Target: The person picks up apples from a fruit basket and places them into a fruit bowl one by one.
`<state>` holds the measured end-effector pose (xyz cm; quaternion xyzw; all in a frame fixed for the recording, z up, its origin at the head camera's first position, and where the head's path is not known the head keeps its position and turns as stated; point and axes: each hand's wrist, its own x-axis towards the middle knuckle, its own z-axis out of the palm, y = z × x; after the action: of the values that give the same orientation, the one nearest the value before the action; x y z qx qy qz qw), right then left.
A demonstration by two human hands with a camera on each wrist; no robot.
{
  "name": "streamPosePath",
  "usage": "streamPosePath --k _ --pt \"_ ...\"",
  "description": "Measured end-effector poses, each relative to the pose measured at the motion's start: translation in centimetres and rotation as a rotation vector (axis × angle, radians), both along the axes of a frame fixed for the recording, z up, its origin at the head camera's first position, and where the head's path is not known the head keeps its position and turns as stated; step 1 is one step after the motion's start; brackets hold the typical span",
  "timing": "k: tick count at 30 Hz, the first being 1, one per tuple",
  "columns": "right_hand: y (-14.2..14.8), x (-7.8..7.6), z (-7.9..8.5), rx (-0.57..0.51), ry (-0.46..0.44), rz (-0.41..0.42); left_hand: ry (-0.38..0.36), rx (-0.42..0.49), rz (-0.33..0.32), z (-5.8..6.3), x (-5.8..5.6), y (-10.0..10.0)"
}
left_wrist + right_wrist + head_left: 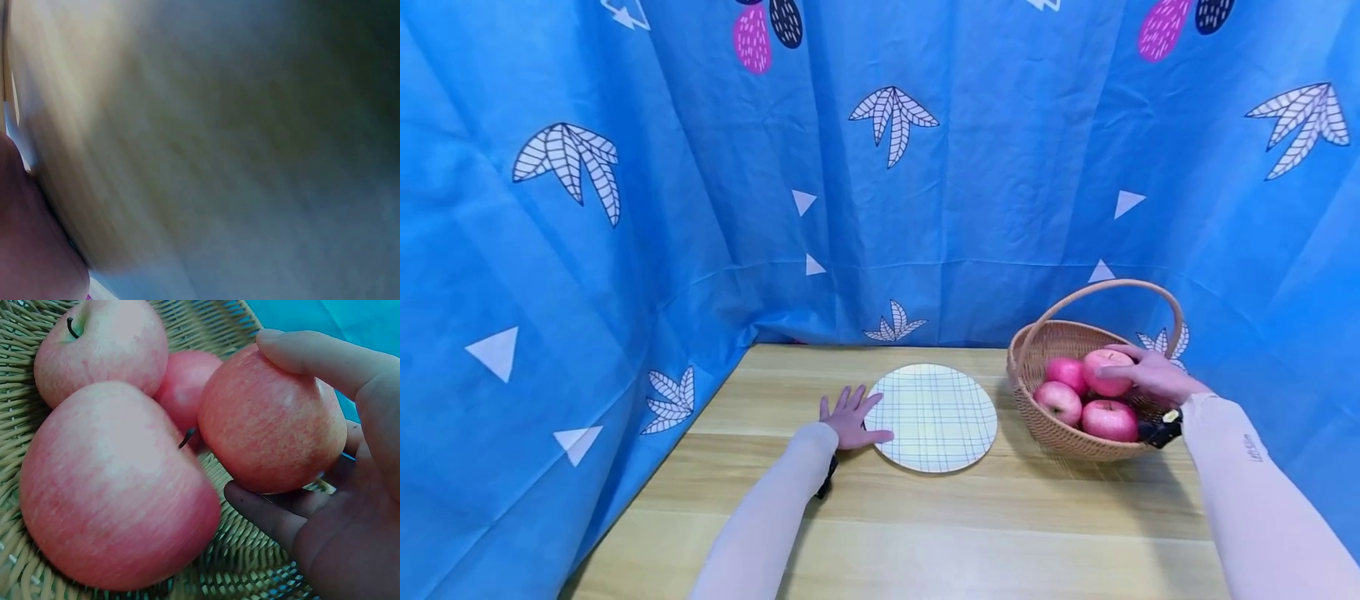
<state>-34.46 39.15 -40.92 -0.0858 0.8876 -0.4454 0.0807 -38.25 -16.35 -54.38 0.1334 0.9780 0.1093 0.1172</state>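
Observation:
In the head view my right hand point(1157, 375) reaches into a wicker basket point(1052, 433) and grips a red apple point(1105, 371). The right wrist view shows the thumb over the top of that apple point(272, 425) and the fingers curled beneath it. Other apples lie beside it in the basket: a large one point(119, 487) in front, one with its stem showing point(106, 350), and one point(187, 384) partly hidden behind. My left hand point(850, 421) has its fingers spread at the left rim of a round checked plate point(932, 417). The left wrist view is mostly blurred.
The basket's arched handle point(1108, 283) rises above the apples. Under plate and basket is a light wooden table point(962, 533). A blue patterned curtain point(1000, 183) hangs along its back and sides.

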Motion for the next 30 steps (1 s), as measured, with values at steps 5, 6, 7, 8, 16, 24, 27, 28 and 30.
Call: streamPosePath --k 5,6,7,8,16,24,27,28,30 --pt "-0.3 -0.3 1.0 -0.089 0.012 0.030 0.010 -0.016 0.002 -0.1 -0.2 0.2" --pt "-0.4 -0.3 1.2 -0.108 0.012 0.043 0.018 -0.018 0.003 -0.2 -0.2 0.2" --pt "-0.5 -0.3 1.3 -0.131 0.006 0.049 0.022 -0.021 0.004 -0.2 -0.3 0.2" --pt "-0.6 -0.3 1.4 -0.143 0.003 0.051 0.025 -0.018 0.004 -0.2 -0.3 0.1" --pt "-0.4 0.3 2.0 -0.139 -0.014 0.032 0.015 0.005 -0.006 -0.1 -0.1 0.2" --pt "-0.1 1.3 2.8 -0.071 0.018 0.015 0.021 0.007 -0.008 0.0 0.1 0.1" --pt "0.0 1.7 3.0 -0.042 0.053 0.022 0.018 0.006 -0.004 -0.1 0.1 0.1" --pt "0.1 1.7 3.0 -0.034 0.055 0.019 0.017 0.003 -0.003 -0.1 0.1 0.1" --pt "0.1 1.9 3.2 0.004 0.071 0.023 0.016 0.006 -0.001 -0.1 0.1 0.1"
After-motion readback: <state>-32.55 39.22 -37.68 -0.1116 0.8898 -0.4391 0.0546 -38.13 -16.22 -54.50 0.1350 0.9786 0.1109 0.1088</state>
